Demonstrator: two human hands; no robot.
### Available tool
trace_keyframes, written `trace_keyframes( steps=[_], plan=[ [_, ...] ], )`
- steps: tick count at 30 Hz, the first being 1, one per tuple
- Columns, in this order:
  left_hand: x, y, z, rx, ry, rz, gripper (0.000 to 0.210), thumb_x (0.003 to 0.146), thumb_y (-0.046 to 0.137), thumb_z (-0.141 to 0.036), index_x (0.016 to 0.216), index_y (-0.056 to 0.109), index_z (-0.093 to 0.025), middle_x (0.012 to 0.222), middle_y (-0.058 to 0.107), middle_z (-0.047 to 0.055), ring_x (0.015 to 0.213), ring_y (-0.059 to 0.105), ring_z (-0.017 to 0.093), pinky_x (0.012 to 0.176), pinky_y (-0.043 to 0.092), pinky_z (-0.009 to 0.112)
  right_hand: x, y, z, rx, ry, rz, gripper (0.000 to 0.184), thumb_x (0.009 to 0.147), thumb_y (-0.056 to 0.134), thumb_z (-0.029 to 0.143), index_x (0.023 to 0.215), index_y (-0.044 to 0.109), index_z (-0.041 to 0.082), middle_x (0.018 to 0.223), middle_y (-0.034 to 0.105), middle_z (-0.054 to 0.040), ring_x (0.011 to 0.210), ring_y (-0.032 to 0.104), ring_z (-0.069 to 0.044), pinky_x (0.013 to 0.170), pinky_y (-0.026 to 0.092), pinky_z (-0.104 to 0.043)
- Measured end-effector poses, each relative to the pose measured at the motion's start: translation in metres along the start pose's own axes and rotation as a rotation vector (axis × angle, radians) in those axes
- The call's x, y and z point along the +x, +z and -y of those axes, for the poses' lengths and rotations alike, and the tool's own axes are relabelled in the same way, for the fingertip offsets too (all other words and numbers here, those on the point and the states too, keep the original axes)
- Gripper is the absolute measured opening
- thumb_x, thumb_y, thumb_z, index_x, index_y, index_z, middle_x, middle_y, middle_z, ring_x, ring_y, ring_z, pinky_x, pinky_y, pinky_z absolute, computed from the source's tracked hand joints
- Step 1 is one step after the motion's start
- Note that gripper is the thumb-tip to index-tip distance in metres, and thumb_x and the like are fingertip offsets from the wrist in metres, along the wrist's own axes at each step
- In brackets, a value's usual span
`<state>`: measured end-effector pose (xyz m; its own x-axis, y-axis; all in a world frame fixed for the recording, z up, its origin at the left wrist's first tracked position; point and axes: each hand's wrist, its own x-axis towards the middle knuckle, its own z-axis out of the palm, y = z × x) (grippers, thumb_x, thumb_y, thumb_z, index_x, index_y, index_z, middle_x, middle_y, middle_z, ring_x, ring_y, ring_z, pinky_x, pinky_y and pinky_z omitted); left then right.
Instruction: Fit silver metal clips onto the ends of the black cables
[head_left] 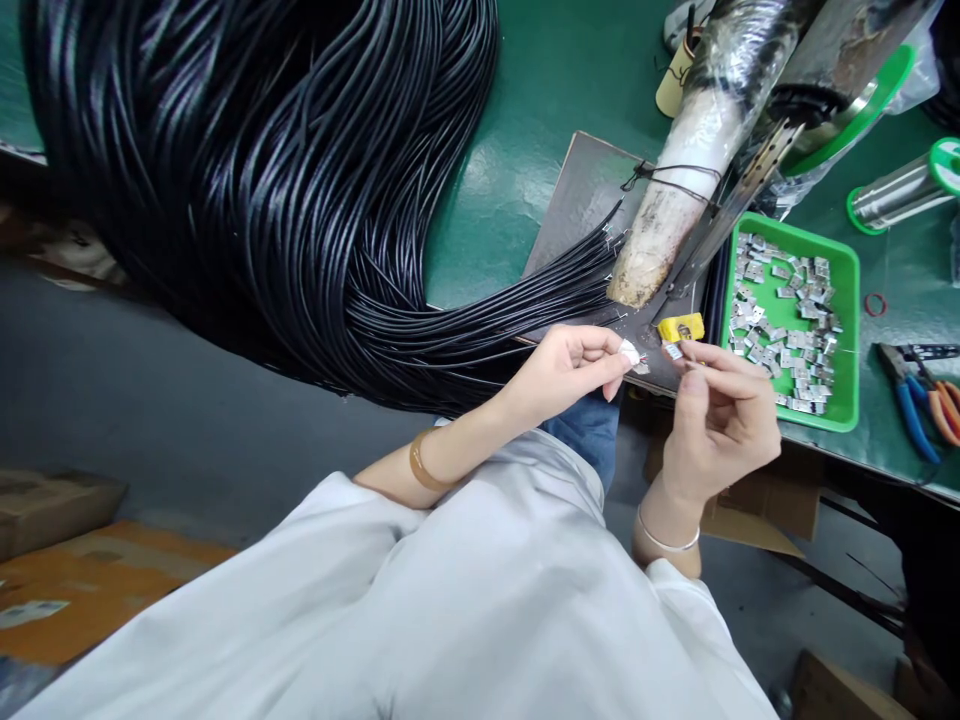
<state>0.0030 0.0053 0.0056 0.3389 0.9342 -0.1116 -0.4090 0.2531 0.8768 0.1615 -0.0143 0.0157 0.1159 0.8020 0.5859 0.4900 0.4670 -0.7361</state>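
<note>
My left hand [574,370] is closed in a pinch at the table's front edge. Short thin wires [643,358] of a cable end poke out of its fingertips, beside a white wrap [628,350] that looks like tape on a finger. Just to the right, my right hand [724,415] pinches a small silver metal USB connector [673,351], apart from the wires. A yellow block [681,327] lies right behind that connector. Black cables [480,325] run in a thick bundle from the left, their stripped ends on a dark board [574,205].
A green tray [847,330] of loose metal connectors stands at the right. Pliers [911,395] and a solder spool [900,190] lie beyond it. A wrapped white tube [686,160] slants down over the board. Cardboard boxes [97,580] sit on the floor.
</note>
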Motion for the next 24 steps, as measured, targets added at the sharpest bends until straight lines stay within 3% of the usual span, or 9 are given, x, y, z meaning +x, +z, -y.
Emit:
trace_keyframes(
  steps=[8, 11, 17, 24],
  plan=[
    [0.003, 0.003, 0.007, -0.088, 0.025, -0.134, 0.018, 0.069, 0.081, -0.022, 0.074, 0.069, -0.010, 0.063, 0.062, -0.002, 0.054, 0.050, 0.003, 0.055, 0.039, 0.017, 0.001, 0.000, 0.004, -0.099, -0.122, 0.066, 0.018, 0.079, 0.074, 0.009, 0.089, 0.071, 0.024, 0.094, 0.076, -0.0004, 0.086, 0.073, -0.016, 0.079, 0.062, -0.035],
    [0.004, 0.003, 0.007, -0.086, 0.035, -0.175, 0.015, 0.068, 0.080, -0.019, 0.071, 0.068, -0.011, 0.065, 0.064, -0.002, 0.060, 0.054, 0.004, 0.062, 0.044, 0.017, 0.000, -0.002, 0.001, -0.101, -0.135, 0.030, 0.021, 0.079, 0.073, 0.008, 0.092, 0.071, 0.024, 0.093, 0.076, -0.0002, 0.086, 0.073, -0.016, 0.078, 0.062, -0.034],
    [0.003, 0.005, 0.005, 0.000, 0.076, -0.208, 0.011, 0.070, 0.072, -0.018, 0.068, 0.062, -0.012, 0.060, 0.058, -0.004, 0.057, 0.049, 0.004, 0.057, 0.039, 0.017, -0.006, 0.000, 0.000, -0.137, -0.288, 0.056, 0.023, 0.080, 0.072, 0.011, 0.098, 0.068, 0.026, 0.101, 0.076, -0.0003, 0.088, 0.074, -0.017, 0.078, 0.063, -0.035],
    [0.003, 0.006, 0.001, -0.080, 0.076, -0.173, 0.011, 0.072, 0.076, -0.021, 0.072, 0.069, -0.012, 0.057, 0.053, -0.006, 0.056, 0.049, 0.003, 0.063, 0.045, 0.019, -0.006, 0.002, -0.006, -0.016, -0.054, 0.074, 0.013, 0.086, 0.065, 0.015, 0.096, 0.061, 0.022, 0.100, 0.075, -0.0047, 0.095, 0.074, -0.021, 0.080, 0.065, -0.040]
  ],
)
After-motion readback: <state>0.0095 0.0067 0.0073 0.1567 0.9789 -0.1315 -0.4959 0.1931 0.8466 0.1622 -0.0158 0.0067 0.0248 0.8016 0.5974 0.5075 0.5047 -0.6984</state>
